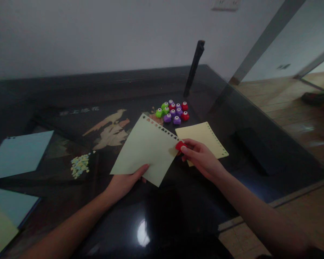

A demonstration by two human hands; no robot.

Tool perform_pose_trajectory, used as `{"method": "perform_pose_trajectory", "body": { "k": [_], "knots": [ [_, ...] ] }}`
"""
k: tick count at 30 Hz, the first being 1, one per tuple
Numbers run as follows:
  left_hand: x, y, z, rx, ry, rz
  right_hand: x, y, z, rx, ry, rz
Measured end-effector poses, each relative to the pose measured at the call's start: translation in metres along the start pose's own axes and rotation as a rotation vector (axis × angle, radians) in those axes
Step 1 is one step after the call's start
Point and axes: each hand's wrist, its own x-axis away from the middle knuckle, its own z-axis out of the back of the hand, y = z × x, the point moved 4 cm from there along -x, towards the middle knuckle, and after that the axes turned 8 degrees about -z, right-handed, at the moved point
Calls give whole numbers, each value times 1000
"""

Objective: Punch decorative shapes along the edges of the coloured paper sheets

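Observation:
My left hand (131, 178) grips a pale green sheet of paper (148, 147) by its lower edge, thumb on top and fingers underneath. Small shaped holes run in a row along the sheet's upper edge. At the right end of that row, my right hand (198, 154) is closed on a red craft punch (180, 145), which sits at the paper's corner. Behind the sheet stands a cluster of green, purple and red craft punches (172, 112). Partly under my right hand lies a stack of pale yellow paper (202, 135), also with holes along one edge.
A small heap of punched paper bits (80, 165) lies on the glossy dark table (118, 219). To the left are a light blue sheet (23, 153) and more blue and yellow paper (12, 207). A black upright post (194, 68) rises near the back; a dark flat object (255, 151) lies right.

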Motion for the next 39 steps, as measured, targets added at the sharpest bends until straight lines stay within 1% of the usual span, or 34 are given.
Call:
{"method": "perform_pose_trajectory", "body": {
  "k": [5, 10, 14, 20, 34, 39],
  "knots": [
    [1, 3, 0, -15, -25, 29, 1, 0, 0, -18, -2, -11],
    [0, 3, -1, -30, -30, 13, 1, 0, 0, -17, -7, -17],
    [0, 2, -1, -23, -41, 44, 1, 2, 1, -32, -1, -30],
    [-1, 5, -2, 19, -68, 9, 1, 1, 0, -17, 10, -17],
    [0, 4, -1, 2, -101, 70, 1, 0, 0, 2, 9, 19],
    [-1, 6, -1, -5, -94, 57, 1, 0, 1, -8, 23, 9]
  ]
}}
